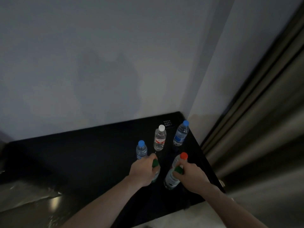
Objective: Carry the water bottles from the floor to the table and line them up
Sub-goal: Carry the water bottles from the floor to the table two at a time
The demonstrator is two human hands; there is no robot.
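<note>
Left hand [142,170] grips green-cap bottle [155,163]; right hand [190,176] grips second green-cap [178,170], both low over table [82,153]. Red-cap bottle [183,156] at 12 o'clock of right hand, touching close: could topple. Set-down crowded, no line yet.

A single head-worn wide-angle camera provides the only view, so no other view overlaps it. It looks forward and steeply down from above onto the black table [82,162], which fills the lower centre of the frame at arm's reach. The wall [98,63] occupies the upper half. Both forearms enter from the bottom edge. Straight lines bow toward the frame edges.
</note>
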